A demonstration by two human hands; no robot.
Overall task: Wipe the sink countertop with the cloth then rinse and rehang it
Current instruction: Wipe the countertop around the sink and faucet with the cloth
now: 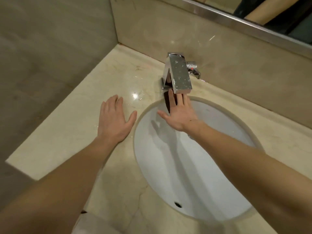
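Beige marble sink countertop [70,135] fills the left, meeting the tiled wall [42,56] at its far edge. On it we see the left hand [113,122], palm down, its fingers [114,100] straight and close together, the thumb splayed toward the basin rim; the stone lies directly beneath them, though we cannot tell whether they press it or hover just above. Water droplets [136,96] glint just beyond the fingertips. To the right sits the white oval sink [194,183], set into the countertop. Over its far edge we see the right hand [180,115], fingers [171,100] straight and slightly parted, their tips reaching under the spout of the chrome faucet [179,73]. Where the cloth lies we cannot tell. A mirror [278,17] borders the upper right
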